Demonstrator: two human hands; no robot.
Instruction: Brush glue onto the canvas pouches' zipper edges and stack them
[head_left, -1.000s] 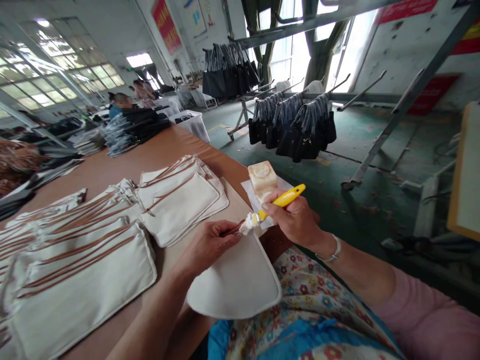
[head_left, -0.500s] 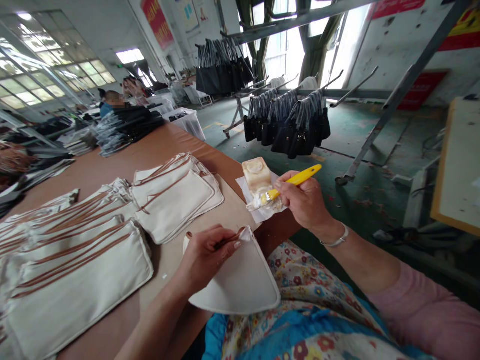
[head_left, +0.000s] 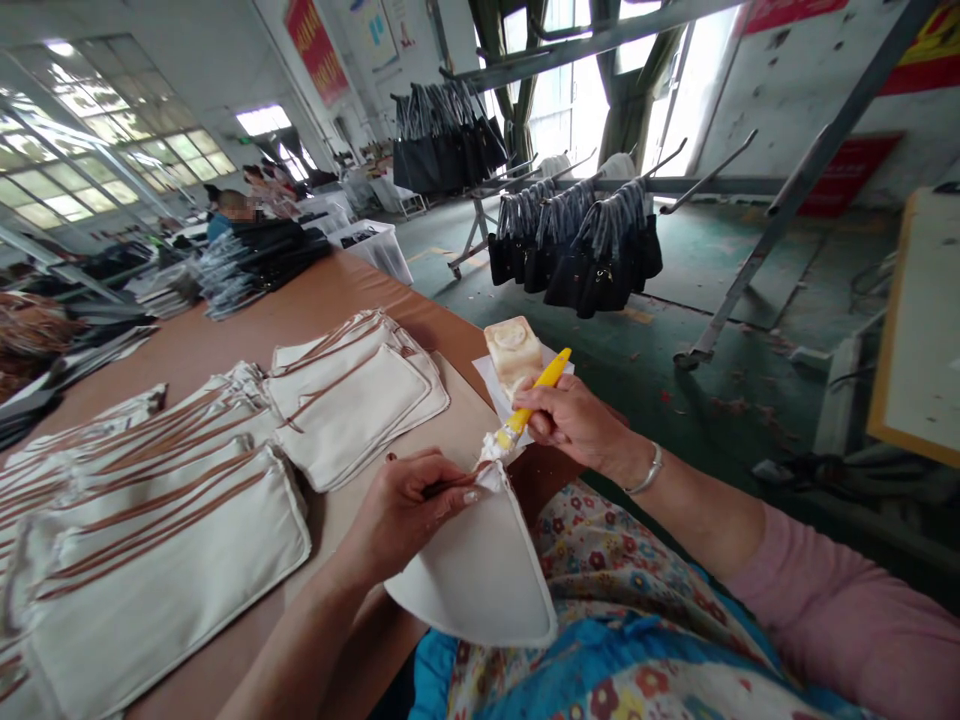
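Note:
My left hand [head_left: 412, 510] is closed on the brown-trimmed top edge of a white bag panel [head_left: 480, 580], which hangs over the table edge towards my lap. Between the fingers and thumb of my right hand [head_left: 570, 415] is a yellow-handled brush [head_left: 544, 385]. White paste coats its bristles, which are at the panel's upper corner, just beyond my left fingertips. Behind the brush, a cream-coloured block-shaped container [head_left: 514, 345] stands on a white sheet [head_left: 489, 385] at the table edge; its lower part is partly hidden by my right hand.
White bag pieces with brown trim [head_left: 172, 540] lie in overlapping rows on the brown table [head_left: 360, 285]. Black bags [head_left: 600, 250] hang from a metal rack [head_left: 712, 310] beyond it. A person [head_left: 225, 215] sits at the far left, behind dark stacked goods [head_left: 277, 255].
My right hand has brought the brush from the paste by the container down and left to the panel's corner. The handle now points more steeply upward. My left hand still grips the panel.

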